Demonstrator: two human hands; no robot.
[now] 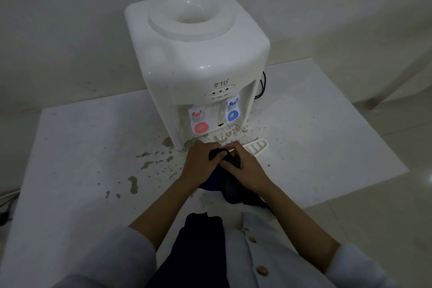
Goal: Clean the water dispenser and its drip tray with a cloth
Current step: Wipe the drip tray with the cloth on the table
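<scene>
Both hands [224, 163] bunch dark cloth [216, 181] before stained white dispenser [198, 58].

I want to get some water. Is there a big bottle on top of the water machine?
No, the round opening on top of the water dispenser is open, and no bottle sits in it.
</scene>
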